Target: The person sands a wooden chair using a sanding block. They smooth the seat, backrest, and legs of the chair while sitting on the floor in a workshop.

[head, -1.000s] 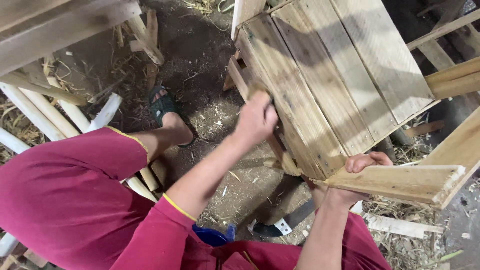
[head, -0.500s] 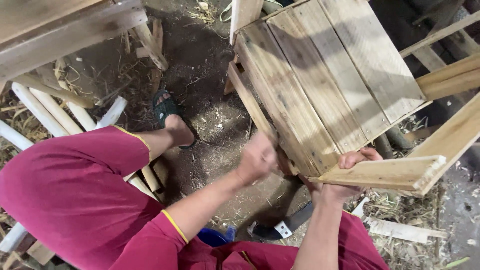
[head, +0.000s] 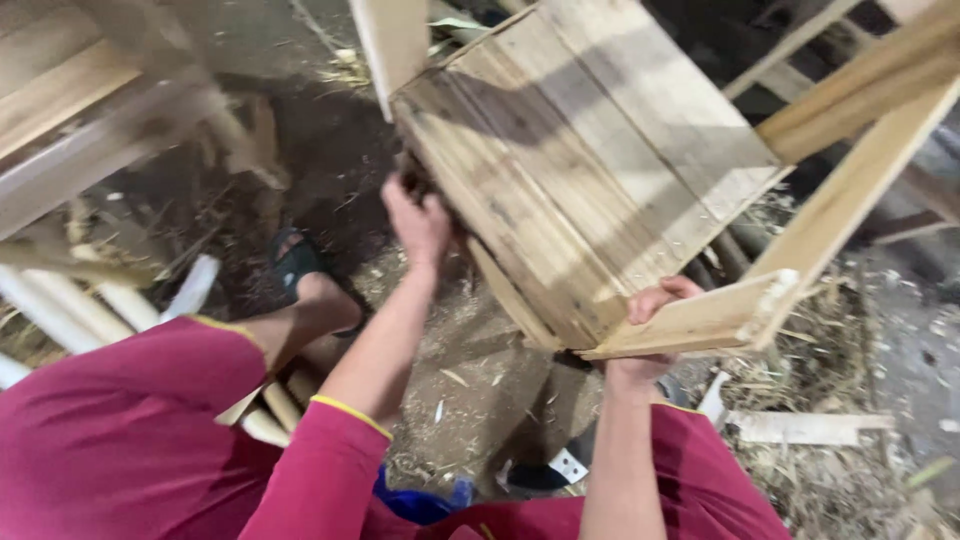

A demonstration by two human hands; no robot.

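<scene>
A wooden crate [head: 590, 190] of pale slats is tipped up over the dirt floor [head: 470, 380]. The left hand [head: 420, 222] presses against its lower left edge, fingers curled, though blur keeps me from telling how firmly it grips. The right hand [head: 650, 335] is wrapped around a corner rail [head: 700, 320] at the crate's near end. A sandalled foot [head: 305, 275] rests beside white poles [head: 120, 300].

Wooden crate [head: 600, 180] of pale planks tilted above dirt floor [head: 330, 160]. Left hand [head: 418, 218] pressed to crate's left edge, fingers curled against wood. Right hand [head: 650, 330] closed around lower corner frame strip [head: 700, 320]. Maroon sleeves and trousers. Foot in dark sandal [head: 295, 262] on floor. White poles [head: 110, 300] lie at left. Wood scraps [head: 800, 428] and straw at right.
</scene>
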